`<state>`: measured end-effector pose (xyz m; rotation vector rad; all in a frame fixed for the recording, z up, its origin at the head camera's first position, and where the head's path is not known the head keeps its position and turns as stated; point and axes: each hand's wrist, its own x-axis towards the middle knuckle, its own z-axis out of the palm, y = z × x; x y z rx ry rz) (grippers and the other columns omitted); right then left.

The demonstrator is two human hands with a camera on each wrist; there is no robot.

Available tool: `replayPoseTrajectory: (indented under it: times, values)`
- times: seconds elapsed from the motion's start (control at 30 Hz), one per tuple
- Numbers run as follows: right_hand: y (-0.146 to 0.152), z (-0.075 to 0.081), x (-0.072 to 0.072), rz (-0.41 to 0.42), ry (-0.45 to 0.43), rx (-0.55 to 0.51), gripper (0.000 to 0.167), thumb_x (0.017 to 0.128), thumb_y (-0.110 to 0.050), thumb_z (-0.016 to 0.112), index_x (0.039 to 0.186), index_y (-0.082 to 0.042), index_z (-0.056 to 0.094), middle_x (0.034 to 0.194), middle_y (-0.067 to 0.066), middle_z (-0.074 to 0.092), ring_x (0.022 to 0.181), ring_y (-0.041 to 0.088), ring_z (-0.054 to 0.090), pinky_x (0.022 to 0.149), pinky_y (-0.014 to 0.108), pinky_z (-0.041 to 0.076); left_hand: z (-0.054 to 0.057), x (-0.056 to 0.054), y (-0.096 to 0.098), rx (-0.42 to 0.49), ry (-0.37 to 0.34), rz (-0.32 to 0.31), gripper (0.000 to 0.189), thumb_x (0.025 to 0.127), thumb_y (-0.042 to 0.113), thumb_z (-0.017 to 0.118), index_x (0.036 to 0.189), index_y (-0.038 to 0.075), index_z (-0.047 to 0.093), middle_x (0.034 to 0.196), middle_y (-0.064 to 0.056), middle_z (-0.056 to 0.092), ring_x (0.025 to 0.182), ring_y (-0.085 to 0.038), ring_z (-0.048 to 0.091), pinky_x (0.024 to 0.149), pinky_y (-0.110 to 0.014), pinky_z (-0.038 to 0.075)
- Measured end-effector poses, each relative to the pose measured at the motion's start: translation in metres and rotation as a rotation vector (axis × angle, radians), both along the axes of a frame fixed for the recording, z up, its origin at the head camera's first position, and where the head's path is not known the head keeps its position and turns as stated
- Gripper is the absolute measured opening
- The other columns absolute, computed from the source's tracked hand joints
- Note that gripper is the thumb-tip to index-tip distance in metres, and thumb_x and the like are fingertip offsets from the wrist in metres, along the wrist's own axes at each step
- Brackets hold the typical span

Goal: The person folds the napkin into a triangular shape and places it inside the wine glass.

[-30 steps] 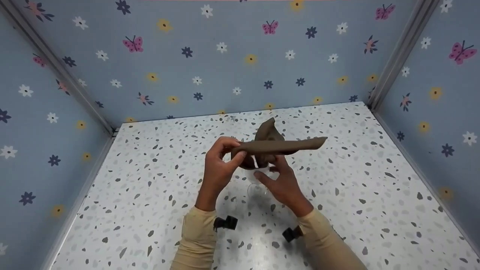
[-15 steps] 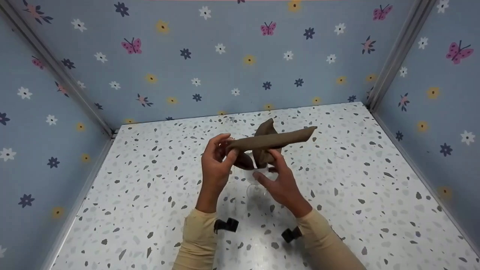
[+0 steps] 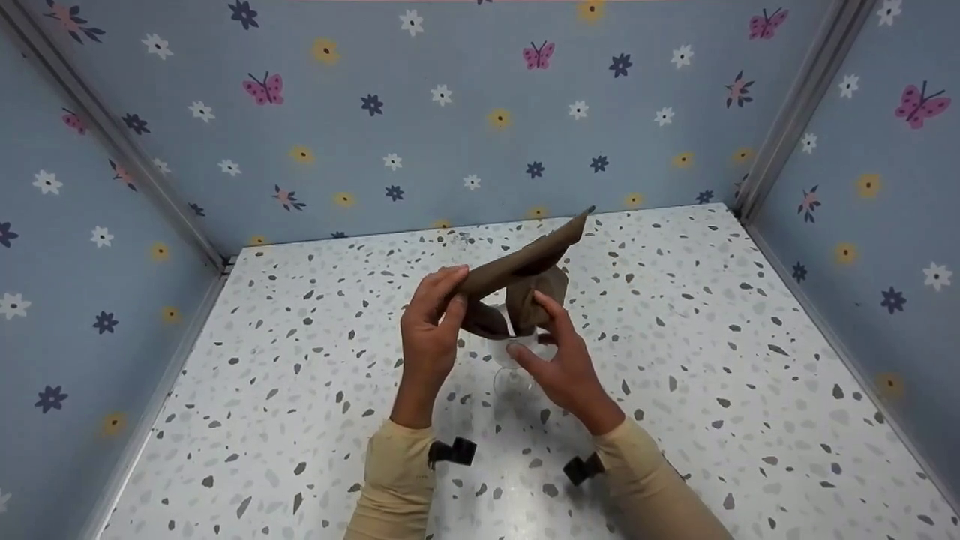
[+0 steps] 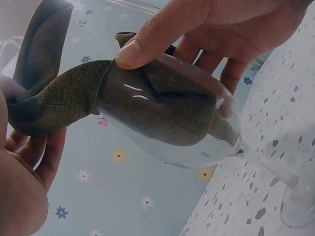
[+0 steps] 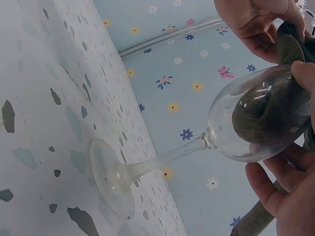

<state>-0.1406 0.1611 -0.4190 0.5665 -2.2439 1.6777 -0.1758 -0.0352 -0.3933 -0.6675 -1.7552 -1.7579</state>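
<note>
A clear wine glass point(image 5: 216, 115) stands on its foot on the table. The lower part of a dark olive-brown cloth napkin point(image 4: 152, 103) sits bunched inside its bowl, while the rest comes out over the rim. My right hand point(image 3: 566, 364) grips the bowl, thumb near the rim and fingers on the far side. To the left, my left hand point(image 3: 431, 322) pinches the napkin between thumb and fingers, where a long rolled strip slants up and to the right above the glass. Another fold rises behind that strip, partly hidden by it.
The speckled white table point(image 3: 300, 420) reaches back to a blue floral wall panel point(image 3: 420, 135). Similar panels close off both sides, with metal edge strips point(image 3: 806, 109) at the corners. A small black wrist camera point(image 3: 454, 451) sits at each sleeve cuff.
The napkin's rolled strip has swung from nearly level to steeply slanted, its free end moving up and left. My left hand has shifted slightly left. The glass and my right hand stay nearly still.
</note>
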Motion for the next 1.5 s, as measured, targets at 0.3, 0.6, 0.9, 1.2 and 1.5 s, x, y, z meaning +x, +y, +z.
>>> replayPoseTrajectory:
  times: [0.3,0.6,0.9,1.2,1.5]
  values:
    - [-0.001,0.001,0.0,0.016,0.035,-0.011,0.074,0.09,-0.009,0.076,0.151,0.002,0.034,0.139,0.02,0.054,0.122,0.032,0.057,0.089,0.055,0.048,0.003,0.001,-0.002,-0.291,0.181,0.214,0.034,0.098,-0.005,0.056,0.125,0.008,0.071,0.128,-0.01,0.062,0.11,-0.023,0.062,0.078,-0.034,0.049]
    - [0.003,-0.018,-0.012,0.016,0.055,-0.02,0.073,0.091,-0.017,0.077,0.152,-0.011,0.038,0.142,0.008,0.054,0.124,0.025,0.056,0.087,0.054,0.049,0.003,0.002,-0.003,-0.376,0.214,0.291,0.032,0.098,0.008,0.058,0.126,0.014,0.072,0.125,-0.007,0.065,0.114,-0.021,0.061,0.087,-0.04,0.05]
    - [0.007,-0.036,-0.021,0.01,0.043,0.006,0.075,0.093,-0.027,0.075,0.155,-0.021,0.033,0.145,0.001,0.051,0.126,0.019,0.054,0.089,0.047,0.049,0.002,0.001,-0.006,-0.45,0.191,0.35,0.036,0.09,0.018,0.075,0.126,0.017,0.071,0.119,-0.003,0.067,0.108,-0.022,0.063,0.089,-0.044,0.049]
    - [0.005,-0.037,-0.019,0.016,0.019,0.008,0.079,0.093,-0.027,0.075,0.157,-0.019,0.031,0.146,0.004,0.049,0.125,0.018,0.054,0.093,0.044,0.048,0.0,0.001,-0.006,-0.35,0.159,0.458,0.028,0.09,0.017,0.075,0.118,0.013,0.074,0.108,-0.004,0.068,0.1,-0.023,0.065,0.084,-0.043,0.052]
    - [0.005,-0.033,-0.018,0.001,0.006,-0.003,0.078,0.091,-0.021,0.077,0.156,-0.016,0.033,0.148,0.006,0.047,0.123,0.021,0.055,0.093,0.046,0.047,0.001,0.0,-0.008,-0.315,0.093,0.546,0.03,0.093,0.023,0.072,0.118,0.005,0.073,0.104,-0.007,0.066,0.093,-0.021,0.063,0.076,-0.039,0.052]
